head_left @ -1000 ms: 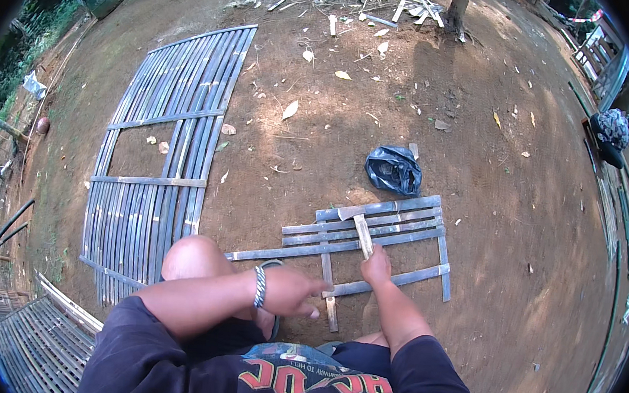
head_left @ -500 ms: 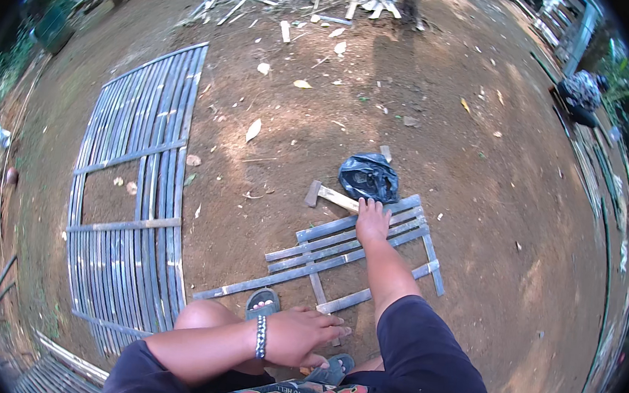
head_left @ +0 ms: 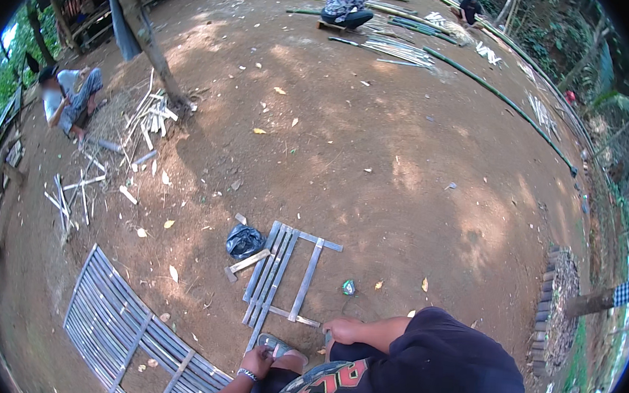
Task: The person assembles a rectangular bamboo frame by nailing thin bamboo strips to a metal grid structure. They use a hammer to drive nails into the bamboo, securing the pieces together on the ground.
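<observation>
My left hand [head_left: 259,361] is closed low in the picture, beside my sandalled foot and the end of a long slat. Whether anything is inside its fingers is hidden. My right hand [head_left: 342,329] is also closed, by my other knee and close to the end of a crosspiece; its grip does not show either. Before me on the ground lies a small frame of bamboo slats [head_left: 270,275], several slats side by side over crosspieces. A hammer [head_left: 253,260] with a wooden handle rests against its left edge. Touching the hammer is a black plastic bag [head_left: 245,241].
A larger bamboo slat panel [head_left: 114,310] lies at lower left. A small green item [head_left: 348,287] is right of the frame. Offcuts [head_left: 153,119] surround a post [head_left: 145,32]. One person [head_left: 68,100] sits at left; others [head_left: 344,4] crouch far off near bamboo poles [head_left: 502,108].
My view has swung up and right. My right hand has left the hammer's handle and drawn back to my knee. My left hand, spread before, is now closed and lower.
</observation>
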`<act>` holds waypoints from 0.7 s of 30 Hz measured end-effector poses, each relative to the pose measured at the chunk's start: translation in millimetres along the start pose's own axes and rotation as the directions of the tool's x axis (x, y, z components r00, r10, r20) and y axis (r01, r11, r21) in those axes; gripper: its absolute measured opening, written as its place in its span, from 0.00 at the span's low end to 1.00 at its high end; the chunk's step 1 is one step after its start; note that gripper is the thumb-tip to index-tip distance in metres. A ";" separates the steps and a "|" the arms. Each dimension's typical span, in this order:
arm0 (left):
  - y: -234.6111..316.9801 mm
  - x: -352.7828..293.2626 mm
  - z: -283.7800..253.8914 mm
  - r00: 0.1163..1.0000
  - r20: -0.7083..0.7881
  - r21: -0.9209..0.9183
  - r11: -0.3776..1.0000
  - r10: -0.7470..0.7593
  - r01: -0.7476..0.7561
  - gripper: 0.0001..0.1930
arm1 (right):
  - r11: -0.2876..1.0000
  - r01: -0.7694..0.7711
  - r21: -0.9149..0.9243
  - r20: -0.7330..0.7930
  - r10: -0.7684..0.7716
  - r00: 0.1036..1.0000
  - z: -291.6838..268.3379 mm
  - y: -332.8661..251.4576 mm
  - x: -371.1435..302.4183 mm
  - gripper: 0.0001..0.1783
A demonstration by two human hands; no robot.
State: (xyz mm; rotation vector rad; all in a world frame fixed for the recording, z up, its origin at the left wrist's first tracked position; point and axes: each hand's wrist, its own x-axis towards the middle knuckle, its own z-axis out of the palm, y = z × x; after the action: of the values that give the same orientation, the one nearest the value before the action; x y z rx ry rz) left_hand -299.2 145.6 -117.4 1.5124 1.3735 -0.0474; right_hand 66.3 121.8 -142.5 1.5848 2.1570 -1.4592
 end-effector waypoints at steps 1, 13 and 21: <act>-0.4 -19.1 -13.6 0.998 0.047 0.000 0.999 -0.035 0.035 0.19 | 0.993 -0.093 0.075 -0.050 0.097 0.994 -16.6 -14.6 -21.2 0.14; -41.4 25.1 -97.6 0.898 0.337 0.925 0.278 -0.281 -0.260 0.20 | 0.785 -0.296 0.544 -0.467 0.576 0.671 -118.9 73.0 -213.5 0.19; 311.3 150.5 53.5 0.668 0.625 0.638 0.229 0.403 -0.735 0.15 | 0.844 -0.530 0.076 -0.274 0.529 0.803 -6.6 253.2 -421.5 0.20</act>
State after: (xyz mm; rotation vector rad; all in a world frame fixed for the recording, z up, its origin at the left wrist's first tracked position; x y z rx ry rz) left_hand 14.7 277.9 -37.4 2.6795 0.3029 -0.5961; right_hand 458.6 -163.2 -60.8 2.2736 1.5998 -1.0929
